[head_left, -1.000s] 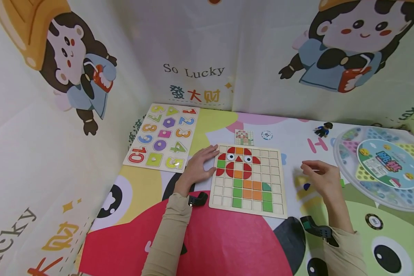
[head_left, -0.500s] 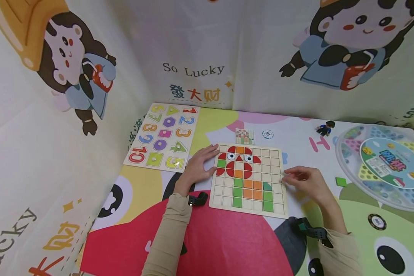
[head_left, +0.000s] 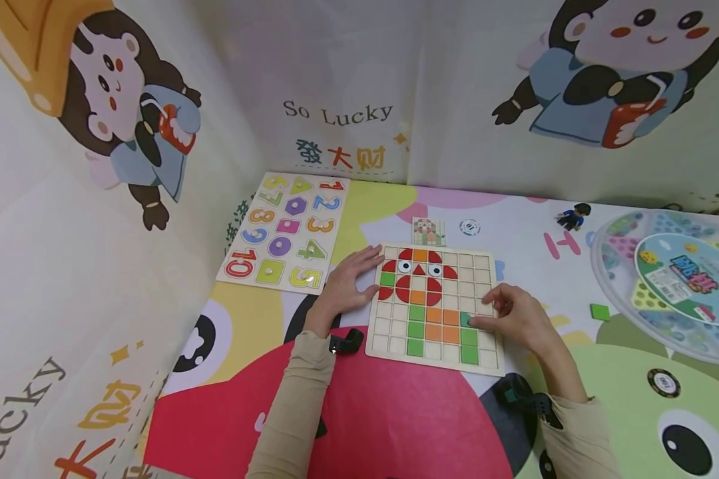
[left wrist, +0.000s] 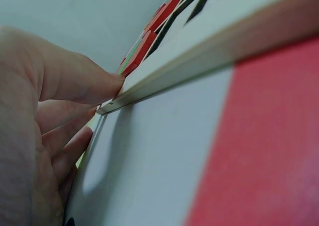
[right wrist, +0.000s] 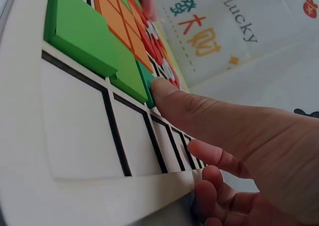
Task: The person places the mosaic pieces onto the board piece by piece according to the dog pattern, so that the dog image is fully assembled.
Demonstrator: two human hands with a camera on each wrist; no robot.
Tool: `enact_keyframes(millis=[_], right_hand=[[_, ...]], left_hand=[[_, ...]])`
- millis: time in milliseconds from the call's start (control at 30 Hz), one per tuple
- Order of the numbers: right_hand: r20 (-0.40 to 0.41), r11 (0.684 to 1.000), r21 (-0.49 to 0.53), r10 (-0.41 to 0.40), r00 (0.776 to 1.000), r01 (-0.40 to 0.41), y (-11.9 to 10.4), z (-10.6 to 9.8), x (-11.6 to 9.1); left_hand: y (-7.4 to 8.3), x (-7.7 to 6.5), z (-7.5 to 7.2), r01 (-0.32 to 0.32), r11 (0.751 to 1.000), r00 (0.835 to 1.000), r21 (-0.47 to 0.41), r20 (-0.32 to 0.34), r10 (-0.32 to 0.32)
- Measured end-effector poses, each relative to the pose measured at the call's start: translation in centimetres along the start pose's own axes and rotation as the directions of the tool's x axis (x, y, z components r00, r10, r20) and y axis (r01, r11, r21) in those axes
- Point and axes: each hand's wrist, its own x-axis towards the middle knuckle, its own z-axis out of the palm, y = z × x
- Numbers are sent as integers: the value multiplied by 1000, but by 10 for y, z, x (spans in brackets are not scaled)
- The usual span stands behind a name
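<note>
A square wooden grid board (head_left: 389, 342) lies in the middle, with red, orange and green pieces forming a figure in its cells. My left hand (head_left: 350, 286) rests at the board's left edge. Its thumb (left wrist: 84, 81) touches the rim in the left wrist view, and the fingers lie along the side. Over the board's right part is my right hand (head_left: 515, 319). The tip of its thumb (right wrist: 184, 104) presses a dark green quarter-round piece (right wrist: 145, 81) beside the orange squares. The other fingers bend loosely by the right edge. Light green squares (right wrist: 77, 32) stand slightly proud.
A picture card (head_left: 429, 231) and a round chip (head_left: 470, 227) lie behind the board. At left is a number puzzle (head_left: 275, 266). A loose green square (head_left: 600, 312), a toy figure (head_left: 573, 216) and a round game case (head_left: 605, 293) lie right, with a black chip (head_left: 664, 383) nearer.
My right hand has moved left from beside the game case onto the board, and its thumb has come to the dark green piece. The left hand has kept its place.
</note>
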Motion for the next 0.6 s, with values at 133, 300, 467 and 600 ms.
enact_keyframes(millis=[133, 300, 467, 600], right_hand=[[0, 1000, -4, 10, 1000, -10, 0, -1, 1], [-3, 1000, -5, 16, 1000, -16, -1, -1, 0], [-5, 999, 46, 18, 1000, -18, -1, -2, 0], [-11, 994, 97, 49, 999, -48, 2, -11, -3]], left_hand=[[0, 2, 0, 5, 1000, 1000, -11, -3, -5], [-1, 2, 1, 4, 1000, 1000, -9, -12, -5], [-3, 1, 2, 5, 1000, 1000, -6, -25, -5], [-2, 0, 2, -2, 1000, 1000, -7, -26, 2]])
